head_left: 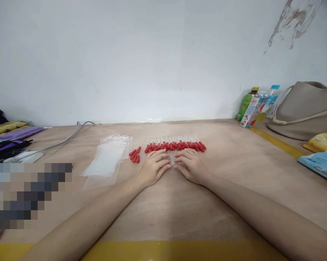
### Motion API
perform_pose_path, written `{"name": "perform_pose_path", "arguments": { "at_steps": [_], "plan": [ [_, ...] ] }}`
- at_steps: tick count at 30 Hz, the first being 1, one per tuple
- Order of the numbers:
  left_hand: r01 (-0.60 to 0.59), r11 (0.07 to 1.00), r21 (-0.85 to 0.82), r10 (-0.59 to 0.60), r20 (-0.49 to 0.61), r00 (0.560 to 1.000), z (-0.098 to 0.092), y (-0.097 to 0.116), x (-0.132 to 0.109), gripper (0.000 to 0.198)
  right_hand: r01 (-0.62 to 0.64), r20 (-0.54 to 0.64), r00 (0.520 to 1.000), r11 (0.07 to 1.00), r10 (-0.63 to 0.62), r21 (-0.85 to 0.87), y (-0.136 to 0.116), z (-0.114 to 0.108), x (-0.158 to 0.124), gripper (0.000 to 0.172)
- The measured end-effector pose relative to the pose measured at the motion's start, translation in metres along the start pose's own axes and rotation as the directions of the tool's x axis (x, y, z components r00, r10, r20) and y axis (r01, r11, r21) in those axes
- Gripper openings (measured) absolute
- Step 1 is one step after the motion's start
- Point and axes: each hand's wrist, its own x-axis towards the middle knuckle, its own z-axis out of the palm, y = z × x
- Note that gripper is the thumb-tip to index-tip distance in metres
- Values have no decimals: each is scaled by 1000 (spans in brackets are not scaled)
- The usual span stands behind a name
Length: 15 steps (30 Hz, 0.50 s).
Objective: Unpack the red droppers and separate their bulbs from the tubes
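My left hand [154, 167] and my right hand [192, 166] face each other low over the table, fingers curled and thumbs close together. Between them are clear thin tubes [173, 158], gripped from both sides; the fingers hide much of them. A speck of red shows by my left thumb. Just beyond my fingertips lies a long row of droppers with red bulbs [174, 145], their clear stems pointing away. To the left of the row, several more red-bulbed droppers [135, 155] form a small loose group. Clear plastic zip bags [106, 159] are stacked left of my left hand.
Drink bottles [250, 108] and a grey-beige bag [305, 108] stand at the back right, with blue and yellow packets [319, 163] nearer. A grey cable [68, 136] and dark and purple items [13, 145] lie at left. A white wall [152, 65] bounds the table's back.
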Motion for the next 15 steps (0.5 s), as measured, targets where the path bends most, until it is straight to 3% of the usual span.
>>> {"name": "perform_pose_path", "arguments": {
  "at_steps": [3, 6, 15],
  "plan": [
    [-7, 1000, -17, 6, -47, 999, 1, -1, -1, 18, 1, 17, 1000, 1000, -1, 9, 3, 4, -1, 32],
    [-21, 1000, -21, 20, -53, 998, 1, 0, 0, 18, 50, 33, 998, 997, -52, 59, 6, 10, -1, 25],
    [-59, 994, 88, 47, 128, 991, -5, 4, 4, 22, 119, 47, 991, 980, -128, 158, 6, 9, -2, 23]
  ]
}}
